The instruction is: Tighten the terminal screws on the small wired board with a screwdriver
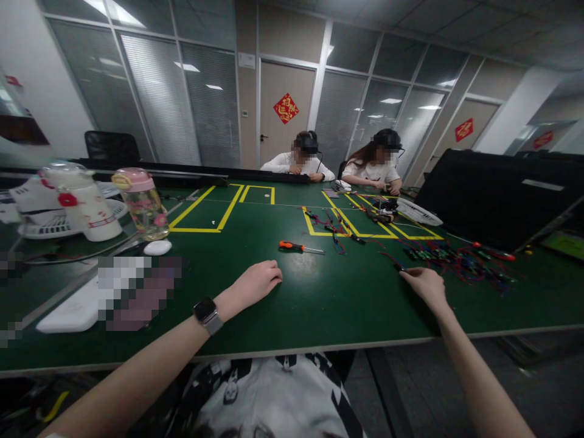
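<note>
My left hand (259, 280) rests on the green tabletop with its fingers curled together, and nothing shows in them. Just beyond it lies an orange-and-black screwdriver (292, 247), its shaft pointing right. Thumb and forefinger of my right hand (427, 286) pinch a small dark wired circuit board (399, 267), from which a red wire trails to the left. Right beside that hand, a tangled pile of wired circuit boards (460, 255) spreads over the table. A smaller group of the same wired boards (336, 227) lies farther off, across yellow tape.
At left stand a pink-lidded bottle (141, 207), a white jug (84, 204) and a white case (157, 247). A large black case (497, 194) borders the right side, near a white basket (418, 211). Two people (305, 159) sit across the table.
</note>
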Action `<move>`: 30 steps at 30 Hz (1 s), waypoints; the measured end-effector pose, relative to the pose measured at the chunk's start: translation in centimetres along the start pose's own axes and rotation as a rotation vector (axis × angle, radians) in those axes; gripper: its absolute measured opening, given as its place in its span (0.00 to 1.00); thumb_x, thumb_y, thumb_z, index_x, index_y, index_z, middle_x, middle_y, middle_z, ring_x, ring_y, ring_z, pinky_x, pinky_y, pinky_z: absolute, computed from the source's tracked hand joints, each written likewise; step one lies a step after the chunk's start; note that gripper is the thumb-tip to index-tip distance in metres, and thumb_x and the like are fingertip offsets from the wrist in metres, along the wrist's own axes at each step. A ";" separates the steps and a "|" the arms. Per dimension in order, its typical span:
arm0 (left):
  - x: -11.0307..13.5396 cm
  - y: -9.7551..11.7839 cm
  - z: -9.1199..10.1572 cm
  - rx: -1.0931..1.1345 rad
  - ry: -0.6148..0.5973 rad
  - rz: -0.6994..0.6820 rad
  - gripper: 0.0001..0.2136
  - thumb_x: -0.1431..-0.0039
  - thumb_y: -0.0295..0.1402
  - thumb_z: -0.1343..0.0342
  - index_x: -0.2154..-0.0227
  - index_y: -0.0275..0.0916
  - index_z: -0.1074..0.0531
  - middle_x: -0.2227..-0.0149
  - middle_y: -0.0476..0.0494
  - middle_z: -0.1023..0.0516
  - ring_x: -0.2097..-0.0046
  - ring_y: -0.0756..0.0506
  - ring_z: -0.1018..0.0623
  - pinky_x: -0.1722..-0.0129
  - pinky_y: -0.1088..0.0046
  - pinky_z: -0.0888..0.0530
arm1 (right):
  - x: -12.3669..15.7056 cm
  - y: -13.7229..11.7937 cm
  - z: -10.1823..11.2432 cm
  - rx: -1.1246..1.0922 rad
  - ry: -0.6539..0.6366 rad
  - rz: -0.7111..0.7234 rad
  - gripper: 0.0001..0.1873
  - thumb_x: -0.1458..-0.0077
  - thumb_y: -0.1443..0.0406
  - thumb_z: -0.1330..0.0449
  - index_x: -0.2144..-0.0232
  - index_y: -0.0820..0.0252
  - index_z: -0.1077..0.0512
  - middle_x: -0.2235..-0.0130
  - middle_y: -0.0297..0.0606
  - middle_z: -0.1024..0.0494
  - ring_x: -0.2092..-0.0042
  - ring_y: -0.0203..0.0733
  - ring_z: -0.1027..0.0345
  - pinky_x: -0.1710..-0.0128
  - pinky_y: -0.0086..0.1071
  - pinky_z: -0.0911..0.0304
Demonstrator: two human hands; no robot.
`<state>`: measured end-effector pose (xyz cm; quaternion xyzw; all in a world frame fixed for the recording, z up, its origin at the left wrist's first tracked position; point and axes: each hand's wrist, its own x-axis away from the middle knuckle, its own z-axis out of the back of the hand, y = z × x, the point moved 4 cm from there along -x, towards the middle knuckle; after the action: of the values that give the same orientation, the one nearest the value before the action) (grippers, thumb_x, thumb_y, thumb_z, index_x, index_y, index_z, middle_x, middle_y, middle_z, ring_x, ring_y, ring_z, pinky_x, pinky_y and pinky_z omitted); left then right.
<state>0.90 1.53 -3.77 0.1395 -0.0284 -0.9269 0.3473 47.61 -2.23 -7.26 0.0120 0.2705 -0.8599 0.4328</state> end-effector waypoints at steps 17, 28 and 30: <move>-1.0 0.4 1.2 0.000 -0.086 0.047 0.06 0.38 0.29 0.45 0.61 0.36 0.25 0.61 0.41 0.23 0.60 0.44 0.22 0.59 0.70 0.27 | 2.7 -0.9 -0.2 -0.161 0.022 0.156 0.27 0.60 0.49 0.40 0.67 0.66 0.20 0.70 0.47 0.20 0.66 0.53 0.27 0.66 0.38 0.35; -1.9 0.1 0.5 -0.025 -0.083 0.028 0.09 0.37 0.26 0.49 0.67 0.35 0.24 0.64 0.41 0.23 0.62 0.44 0.23 0.61 0.69 0.28 | 2.8 -0.8 -0.3 -0.145 0.009 0.128 0.25 0.60 0.51 0.39 0.65 0.65 0.20 0.69 0.46 0.21 0.65 0.52 0.28 0.65 0.38 0.35; -2.0 0.5 0.3 -0.089 -0.071 -0.004 0.09 0.37 0.25 0.51 0.68 0.34 0.25 0.65 0.40 0.24 0.65 0.44 0.23 0.64 0.69 0.28 | 2.8 -0.8 -0.4 -0.147 0.002 0.131 0.26 0.59 0.51 0.40 0.65 0.65 0.20 0.68 0.46 0.21 0.64 0.52 0.28 0.65 0.37 0.36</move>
<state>2.54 2.40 -2.90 0.0909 0.0008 -0.9323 0.3500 45.20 -3.71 -7.90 -0.0011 0.3319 -0.8077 0.4873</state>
